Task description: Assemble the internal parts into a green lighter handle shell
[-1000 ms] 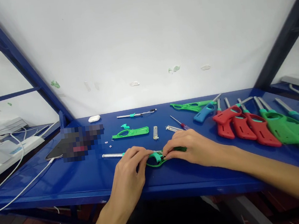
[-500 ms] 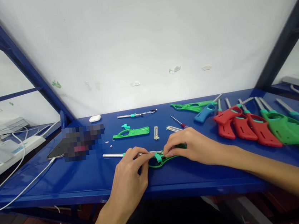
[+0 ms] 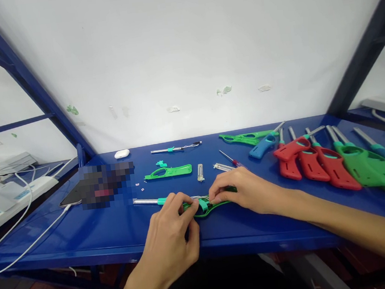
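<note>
A half-open green lighter (image 3: pixel 204 206) with a metal tube pointing left lies on the blue table (image 3: pixel 84 231) near its front edge. My left hand (image 3: pixel 171 232) pinches the lighter where the tube meets the green shell. My right hand (image 3: pixel 242 190) presses its fingertips on the shell beside the teal trigger and covers the handle end. Both hands are closed on the same lighter.
A green shell half (image 3: pixel 168 171), a tube with wires (image 3: pixel 175 148), a small metal part (image 3: pixel 200 171) and a red-handled screwdriver (image 3: pixel 230 158) lie behind. Several finished red, green and blue lighters (image 3: pixel 323 162) line the right. A phone (image 3: pixel 71 195) and white cables sit left.
My left hand has slid a little toward me and to the right, closing its pinch on the lighter. The right hand has barely moved.
</note>
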Action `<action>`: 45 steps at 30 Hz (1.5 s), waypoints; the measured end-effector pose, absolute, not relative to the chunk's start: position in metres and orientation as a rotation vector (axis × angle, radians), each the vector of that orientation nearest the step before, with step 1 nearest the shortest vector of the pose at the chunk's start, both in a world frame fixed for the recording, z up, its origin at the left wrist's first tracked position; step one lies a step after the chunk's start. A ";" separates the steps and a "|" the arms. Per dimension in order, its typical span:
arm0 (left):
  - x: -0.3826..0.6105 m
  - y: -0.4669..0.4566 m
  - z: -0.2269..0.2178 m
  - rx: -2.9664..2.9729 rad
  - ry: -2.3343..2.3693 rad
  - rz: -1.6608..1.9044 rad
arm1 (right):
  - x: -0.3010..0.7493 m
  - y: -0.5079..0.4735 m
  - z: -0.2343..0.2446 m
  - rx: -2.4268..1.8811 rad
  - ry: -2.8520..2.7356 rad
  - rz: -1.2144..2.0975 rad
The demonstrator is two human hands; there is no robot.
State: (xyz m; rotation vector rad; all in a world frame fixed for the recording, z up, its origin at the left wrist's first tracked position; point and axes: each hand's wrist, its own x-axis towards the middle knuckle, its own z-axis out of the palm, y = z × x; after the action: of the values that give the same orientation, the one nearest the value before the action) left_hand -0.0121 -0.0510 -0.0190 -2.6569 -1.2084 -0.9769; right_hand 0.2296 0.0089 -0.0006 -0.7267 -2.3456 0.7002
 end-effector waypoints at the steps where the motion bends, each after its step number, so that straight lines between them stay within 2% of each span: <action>1: -0.012 -0.051 -0.019 -2.660 -1.201 -0.970 | 0.230 0.009 -0.001 -0.724 -2.346 0.706; 6: -0.013 -0.050 -0.020 -2.658 -1.188 -0.994 | 0.232 0.007 0.004 -0.705 -2.344 0.728; 13: -0.012 -0.052 -0.022 -2.663 -1.197 -1.006 | 0.228 0.001 -0.002 -0.643 -2.289 0.592; 21: -0.032 -0.045 -0.014 -2.538 -1.306 -1.131 | 0.225 0.003 -0.009 -0.601 -2.324 0.640; 29: -0.064 -0.024 -0.010 -2.655 -1.549 -0.867 | 0.226 0.005 -0.010 -0.600 -2.322 0.663; 45: -0.067 -0.041 -0.005 -2.788 -1.545 -0.742 | 0.226 0.005 -0.010 -0.619 -2.317 0.675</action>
State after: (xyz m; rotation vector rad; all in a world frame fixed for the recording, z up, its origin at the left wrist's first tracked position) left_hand -0.0671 -0.0407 -0.0050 -2.7881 -1.5452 -0.7422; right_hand 0.2260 0.0049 -0.0101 -0.6195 -2.3172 0.6746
